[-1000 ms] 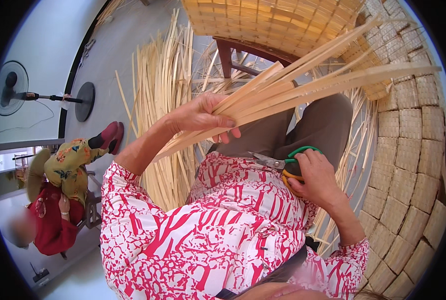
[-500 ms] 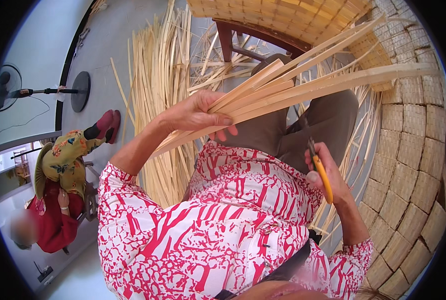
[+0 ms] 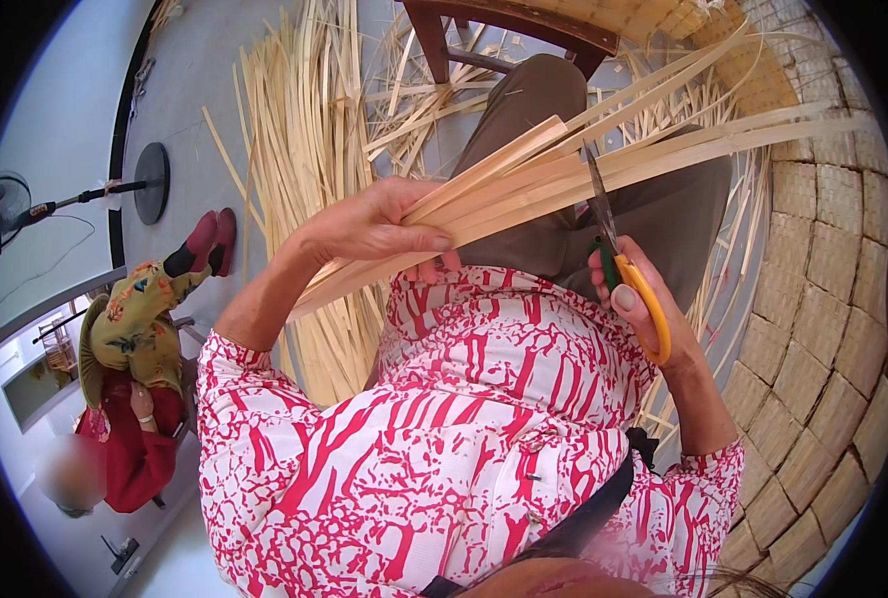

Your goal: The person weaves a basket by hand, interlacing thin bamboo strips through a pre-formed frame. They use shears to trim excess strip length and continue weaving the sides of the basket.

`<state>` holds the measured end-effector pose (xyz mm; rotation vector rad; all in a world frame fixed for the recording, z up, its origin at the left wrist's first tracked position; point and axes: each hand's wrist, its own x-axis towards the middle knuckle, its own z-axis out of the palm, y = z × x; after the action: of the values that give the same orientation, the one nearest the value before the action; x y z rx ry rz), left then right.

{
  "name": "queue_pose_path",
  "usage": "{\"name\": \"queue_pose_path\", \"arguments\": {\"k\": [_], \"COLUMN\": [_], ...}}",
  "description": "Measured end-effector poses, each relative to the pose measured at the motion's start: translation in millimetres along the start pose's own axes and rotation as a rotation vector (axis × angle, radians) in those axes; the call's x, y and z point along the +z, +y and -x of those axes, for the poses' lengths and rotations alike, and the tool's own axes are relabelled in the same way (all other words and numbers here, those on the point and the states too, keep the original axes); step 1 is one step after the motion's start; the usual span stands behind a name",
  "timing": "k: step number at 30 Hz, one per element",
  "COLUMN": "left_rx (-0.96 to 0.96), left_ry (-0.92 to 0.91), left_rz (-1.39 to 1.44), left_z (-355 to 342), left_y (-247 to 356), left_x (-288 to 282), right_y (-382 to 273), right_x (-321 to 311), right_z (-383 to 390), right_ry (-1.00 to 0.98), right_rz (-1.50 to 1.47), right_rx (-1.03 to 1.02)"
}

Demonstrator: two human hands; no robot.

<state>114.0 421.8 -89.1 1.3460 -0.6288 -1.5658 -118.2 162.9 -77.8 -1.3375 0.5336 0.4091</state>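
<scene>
My left hand (image 3: 404,227) grips a fanned bundle of pale, flat wooden strips (image 3: 504,199) that reaches diagonally to the upper right over my legs. My right hand (image 3: 633,294) holds scissors (image 3: 653,311) with orange and green handles, blades pointing up and resting at the strips to the right of my left hand. Whether the blades are closed on a strip I cannot tell. My trousered legs (image 3: 653,219) lie beneath.
Long loose strips (image 3: 295,110) cover the floor ahead. A wooden stool (image 3: 431,40) stands at the top, beside woven panels (image 3: 763,70). Stacked woven pieces (image 3: 813,299) line the right. At left are a standing fan (image 3: 150,184) and a seated person (image 3: 135,419).
My right hand has turned the scissors from pointing sideways near my lap to pointing upward, and brought the blades to the strips. The view has shifted, showing less of the upper woven panel.
</scene>
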Motion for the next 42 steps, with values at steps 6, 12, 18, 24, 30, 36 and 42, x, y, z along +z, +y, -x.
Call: {"name": "queue_pose_path", "arguments": {"k": [6, 12, 18, 24, 30, 36, 42], "left_rx": [0.079, -0.044, -0.114, -0.206, -0.350, -0.425, -0.474], "left_ry": [-0.040, -0.068, -0.097, -0.066, 0.031, 0.039, 0.021], "left_rz": [-0.135, 0.038, 0.066, 0.082, 0.084, 0.073, 0.030], "left_z": [1.6, 9.0, 16.4, 23.2, 25.1, 14.4, 7.1], "left_y": [-10.0, 1.7, -2.8, 3.1, 9.1, 31.7, 35.3], "left_x": [-9.0, -9.3, -13.7, -18.1, -28.4, -39.0, -41.7], "right_y": [0.9, -2.4, 1.3, 10.5, 14.4, 17.9, 25.8], "right_x": [11.2, 14.7, 17.7, 28.6, 24.2, 26.2, 30.3], "right_z": [-5.8, -9.2, -12.9, -19.3, -41.2, -52.3, -52.1], "right_ry": [0.003, 0.055, -0.044, 0.015, -0.005, -0.072, -0.078], "right_rz": [-0.184, 0.107, -0.007, 0.063, 0.319, -0.110, -0.151], "right_rx": [-0.035, -0.092, -0.023, -0.104, -0.198, 0.121, 0.063]}}
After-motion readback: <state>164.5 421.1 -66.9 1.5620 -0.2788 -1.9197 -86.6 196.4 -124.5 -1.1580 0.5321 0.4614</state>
